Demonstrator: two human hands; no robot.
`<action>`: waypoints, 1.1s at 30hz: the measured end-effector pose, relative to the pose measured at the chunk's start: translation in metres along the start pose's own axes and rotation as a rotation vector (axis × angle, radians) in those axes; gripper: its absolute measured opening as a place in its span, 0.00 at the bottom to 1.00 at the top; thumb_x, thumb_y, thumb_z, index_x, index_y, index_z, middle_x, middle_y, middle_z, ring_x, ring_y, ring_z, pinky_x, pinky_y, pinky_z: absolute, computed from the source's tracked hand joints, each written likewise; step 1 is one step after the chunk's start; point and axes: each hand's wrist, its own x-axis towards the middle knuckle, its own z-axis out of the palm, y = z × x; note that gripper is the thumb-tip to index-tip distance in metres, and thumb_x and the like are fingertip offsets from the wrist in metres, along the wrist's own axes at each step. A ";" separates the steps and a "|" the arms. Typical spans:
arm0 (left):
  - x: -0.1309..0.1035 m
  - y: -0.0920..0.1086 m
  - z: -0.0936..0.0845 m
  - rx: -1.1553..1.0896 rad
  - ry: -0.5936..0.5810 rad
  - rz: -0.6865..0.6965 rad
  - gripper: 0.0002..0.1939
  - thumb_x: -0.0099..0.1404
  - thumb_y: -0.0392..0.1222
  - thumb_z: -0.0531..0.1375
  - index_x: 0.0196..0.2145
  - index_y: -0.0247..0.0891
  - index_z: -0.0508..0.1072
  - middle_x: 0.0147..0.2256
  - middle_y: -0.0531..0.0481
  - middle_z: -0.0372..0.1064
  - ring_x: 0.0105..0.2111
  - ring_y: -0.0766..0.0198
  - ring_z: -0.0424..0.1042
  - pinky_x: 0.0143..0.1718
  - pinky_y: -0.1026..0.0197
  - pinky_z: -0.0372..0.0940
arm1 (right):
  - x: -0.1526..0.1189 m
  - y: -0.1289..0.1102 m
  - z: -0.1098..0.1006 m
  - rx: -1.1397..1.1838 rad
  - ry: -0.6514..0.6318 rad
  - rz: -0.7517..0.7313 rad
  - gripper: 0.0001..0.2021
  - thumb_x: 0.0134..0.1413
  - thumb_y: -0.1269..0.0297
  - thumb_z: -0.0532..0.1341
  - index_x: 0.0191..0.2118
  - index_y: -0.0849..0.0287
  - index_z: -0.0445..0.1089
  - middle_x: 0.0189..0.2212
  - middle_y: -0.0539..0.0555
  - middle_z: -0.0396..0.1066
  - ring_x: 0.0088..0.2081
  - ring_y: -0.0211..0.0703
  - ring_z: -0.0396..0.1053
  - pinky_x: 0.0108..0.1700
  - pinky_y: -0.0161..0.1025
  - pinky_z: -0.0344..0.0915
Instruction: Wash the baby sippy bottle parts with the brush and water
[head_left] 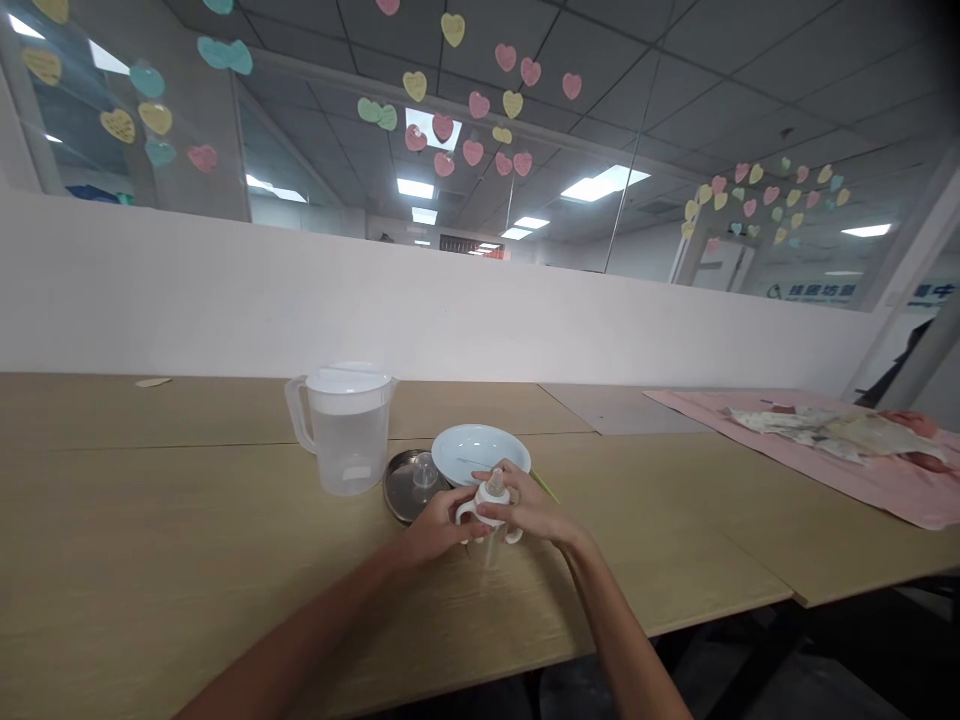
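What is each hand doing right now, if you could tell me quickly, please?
Left hand: closed, holding the baby bottle from its left side.
Right hand: closed, holding the same bottle from its right, near the top.

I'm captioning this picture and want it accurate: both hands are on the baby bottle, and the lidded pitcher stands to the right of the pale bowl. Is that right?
Not quite: the lidded pitcher stands to the left of the pale bowl, as the head view shows. The left hand and right hand are indeed on the baby bottle.
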 end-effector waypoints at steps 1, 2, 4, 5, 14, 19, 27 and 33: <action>0.000 0.000 -0.001 -0.010 -0.005 0.000 0.30 0.53 0.47 0.65 0.52 0.32 0.68 0.44 0.43 0.69 0.34 0.63 0.67 0.33 0.65 0.61 | 0.000 -0.002 -0.002 -0.012 -0.014 0.014 0.19 0.42 0.58 0.66 0.43 0.56 0.72 0.38 0.50 0.63 0.40 0.41 0.67 0.43 0.38 0.67; 0.001 0.000 -0.003 -0.020 -0.005 0.005 0.30 0.53 0.47 0.65 0.52 0.33 0.68 0.44 0.44 0.69 0.34 0.64 0.66 0.32 0.65 0.60 | 0.000 -0.003 -0.004 -0.025 -0.021 0.026 0.20 0.41 0.58 0.66 0.44 0.56 0.72 0.39 0.50 0.64 0.41 0.42 0.67 0.44 0.39 0.67; 0.001 0.000 -0.005 -0.035 -0.017 0.005 0.29 0.54 0.47 0.64 0.52 0.35 0.68 0.42 0.45 0.70 0.32 0.65 0.66 0.32 0.65 0.59 | 0.000 -0.005 -0.006 -0.038 -0.015 0.034 0.22 0.40 0.59 0.66 0.45 0.55 0.72 0.41 0.52 0.67 0.44 0.45 0.67 0.47 0.42 0.65; 0.001 -0.001 -0.006 -0.039 -0.029 0.003 0.29 0.54 0.47 0.64 0.52 0.36 0.68 0.42 0.46 0.70 0.31 0.66 0.66 0.32 0.65 0.59 | -0.001 -0.006 -0.007 -0.035 -0.008 0.032 0.23 0.40 0.60 0.66 0.46 0.55 0.71 0.43 0.52 0.68 0.46 0.47 0.66 0.50 0.44 0.64; 0.002 -0.008 -0.009 -0.122 -0.048 0.027 0.31 0.51 0.46 0.67 0.52 0.36 0.66 0.47 0.43 0.67 0.42 0.59 0.67 0.40 0.62 0.62 | 0.001 -0.016 -0.018 -0.038 -0.154 0.040 0.25 0.37 0.68 0.63 0.48 0.54 0.71 0.45 0.53 0.71 0.48 0.50 0.66 0.50 0.45 0.61; 0.002 -0.014 -0.013 -0.206 -0.057 -0.063 0.34 0.49 0.44 0.68 0.52 0.36 0.63 0.45 0.44 0.67 0.41 0.61 0.67 0.42 0.60 0.61 | 0.021 -0.025 -0.033 -0.213 -0.333 0.021 0.19 0.33 0.67 0.66 0.39 0.54 0.75 0.34 0.48 0.73 0.37 0.44 0.69 0.41 0.37 0.64; 0.005 0.002 -0.019 -0.120 -0.166 -0.085 0.27 0.49 0.45 0.67 0.46 0.36 0.67 0.41 0.46 0.68 0.40 0.62 0.67 0.40 0.61 0.62 | 0.045 -0.046 -0.038 -0.316 -0.526 0.011 0.17 0.21 0.68 0.67 0.29 0.54 0.77 0.22 0.42 0.70 0.23 0.35 0.64 0.23 0.30 0.58; -0.002 0.008 -0.014 0.034 -0.060 -0.054 0.28 0.51 0.46 0.66 0.49 0.37 0.66 0.42 0.47 0.68 0.39 0.62 0.67 0.40 0.62 0.61 | 0.034 -0.040 -0.022 -0.576 -0.192 0.045 0.15 0.22 0.57 0.71 0.23 0.57 0.74 0.18 0.48 0.69 0.22 0.39 0.65 0.23 0.32 0.57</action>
